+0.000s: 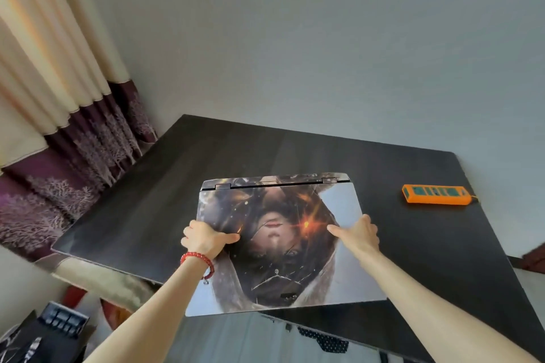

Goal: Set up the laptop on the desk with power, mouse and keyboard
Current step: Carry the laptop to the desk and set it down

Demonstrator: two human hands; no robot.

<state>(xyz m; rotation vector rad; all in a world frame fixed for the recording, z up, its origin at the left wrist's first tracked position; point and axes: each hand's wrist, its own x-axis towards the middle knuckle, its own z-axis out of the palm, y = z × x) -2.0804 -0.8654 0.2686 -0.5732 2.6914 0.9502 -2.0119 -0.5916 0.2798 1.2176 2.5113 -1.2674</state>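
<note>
A closed laptop [277, 244] with a printed picture skin on its lid lies over the near edge of the dark desk [177, 180], its front part hanging past the edge. My left hand [206, 237], with a red bead bracelet at the wrist, grips the laptop's left side, thumb on the lid. On the other side, my right hand [358, 233] grips the right edge the same way. An orange power strip [436, 194] lies on the desk at the right. A black keyboard [60, 318] shows at the bottom left, below the desk.
A cream and purple curtain [65, 91] hangs at the left beside the desk. The grey wall stands right behind the desk's far edge. Dark cloth and bags lie on the floor below the near edge.
</note>
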